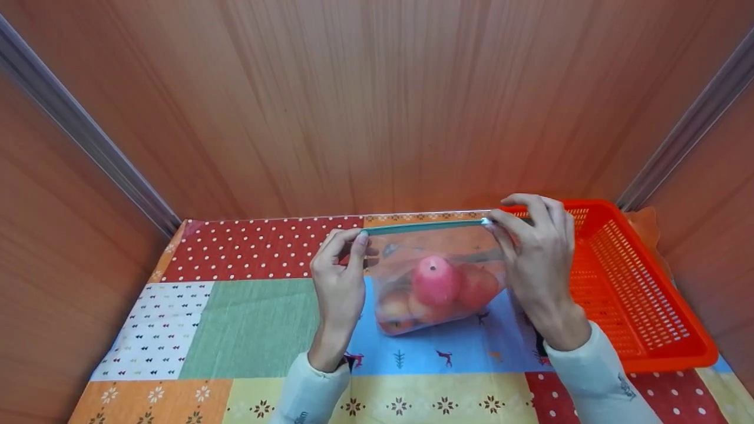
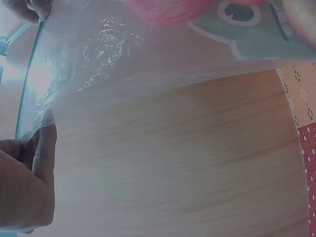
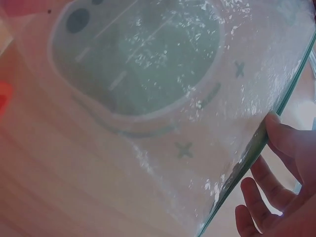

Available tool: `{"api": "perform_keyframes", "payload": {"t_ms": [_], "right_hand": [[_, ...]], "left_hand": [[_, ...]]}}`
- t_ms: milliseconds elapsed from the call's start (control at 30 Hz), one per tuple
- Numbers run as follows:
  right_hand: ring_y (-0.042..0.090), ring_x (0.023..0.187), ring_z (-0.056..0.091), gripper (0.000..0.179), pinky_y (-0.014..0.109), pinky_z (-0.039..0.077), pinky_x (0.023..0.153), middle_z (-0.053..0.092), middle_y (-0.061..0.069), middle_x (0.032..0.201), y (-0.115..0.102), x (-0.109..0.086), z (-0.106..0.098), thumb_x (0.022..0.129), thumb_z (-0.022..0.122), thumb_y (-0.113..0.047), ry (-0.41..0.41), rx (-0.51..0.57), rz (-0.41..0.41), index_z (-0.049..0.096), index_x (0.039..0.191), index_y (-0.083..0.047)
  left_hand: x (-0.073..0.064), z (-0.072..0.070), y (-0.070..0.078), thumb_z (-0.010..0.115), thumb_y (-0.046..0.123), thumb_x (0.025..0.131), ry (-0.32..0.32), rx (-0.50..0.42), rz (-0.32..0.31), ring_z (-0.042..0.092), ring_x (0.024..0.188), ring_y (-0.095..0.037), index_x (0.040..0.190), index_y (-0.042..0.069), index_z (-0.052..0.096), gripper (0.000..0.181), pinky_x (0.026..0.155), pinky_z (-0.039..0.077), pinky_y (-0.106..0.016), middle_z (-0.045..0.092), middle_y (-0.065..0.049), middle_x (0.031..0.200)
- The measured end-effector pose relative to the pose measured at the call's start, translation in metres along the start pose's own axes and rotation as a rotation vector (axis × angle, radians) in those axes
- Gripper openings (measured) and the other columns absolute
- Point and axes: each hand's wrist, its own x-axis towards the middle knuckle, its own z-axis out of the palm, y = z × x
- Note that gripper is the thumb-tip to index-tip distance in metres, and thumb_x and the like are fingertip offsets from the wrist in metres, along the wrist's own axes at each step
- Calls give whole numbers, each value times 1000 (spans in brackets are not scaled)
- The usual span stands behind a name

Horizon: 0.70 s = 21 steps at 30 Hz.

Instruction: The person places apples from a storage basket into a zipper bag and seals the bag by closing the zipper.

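Observation:
A clear zip bag (image 1: 389, 253) with a green top strip hangs between both hands over the blue patch of the cloth. Several round pink, red and orange fruits (image 1: 436, 281) lie in its bottom. With thumb and forefinger my left hand (image 1: 340, 282) pinches the left end of the green strip (image 1: 424, 227). My right hand (image 1: 539, 253) pinches the strip towards its right end, by a small bright white spot; its other fingers (image 3: 259, 205) are bent and apart from the bag. In the right wrist view, a green cartoon print (image 3: 138, 64) shows on the plastic.
An orange-red perforated basket (image 1: 642, 294) stands at the right, partly behind my right hand. A patchwork cloth (image 1: 253, 330) covers the table. Wood-grain panels (image 1: 377, 106) close off the back and both sides. Something orange (image 1: 645, 229) shows behind the basket's far right corner.

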Motion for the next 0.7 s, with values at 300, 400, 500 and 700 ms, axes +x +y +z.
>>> {"api": "perform_keyframes", "payload": {"t_ms": [300, 400, 500, 700], "right_hand": [[40, 108, 55, 17, 57, 38, 94, 69, 17, 115, 13, -1, -10, 86, 85, -6, 43, 9, 9, 84, 103, -5], [40, 108, 54, 17, 55, 37, 93, 69, 17, 116, 17, -3, -15, 87, 84, -5, 42, 2, 23, 84, 104, -4], [40, 109, 54, 19, 55, 37, 92, 69, 18, 116, 21, -5, -19, 87, 84, -5, 37, -7, 37, 83, 106, -4], [42, 112, 53, 24, 57, 38, 96, 67, 21, 119, 27, -7, -28, 88, 83, -7, 13, -42, 63, 82, 112, -3]], "left_hand": [[0, -1, -1, 70, 8, 101, 5, 9, -1, 76, 82, -21, 110, -1, 75, 14, 76, 64, -31, 70, -12, 95], [-1, -1, -3, 70, 8, 102, 1, 6, 1, 76, 82, -21, 110, -1, 75, 14, 76, 64, -32, 70, -11, 95], [-1, -2, -3, 70, 8, 101, -4, 5, 5, 76, 83, -20, 110, -1, 75, 13, 76, 65, -32, 70, -11, 95], [-1, -3, -3, 70, 7, 101, -4, 0, 10, 76, 82, -20, 110, -1, 75, 13, 76, 65, -33, 70, -11, 95]]}}
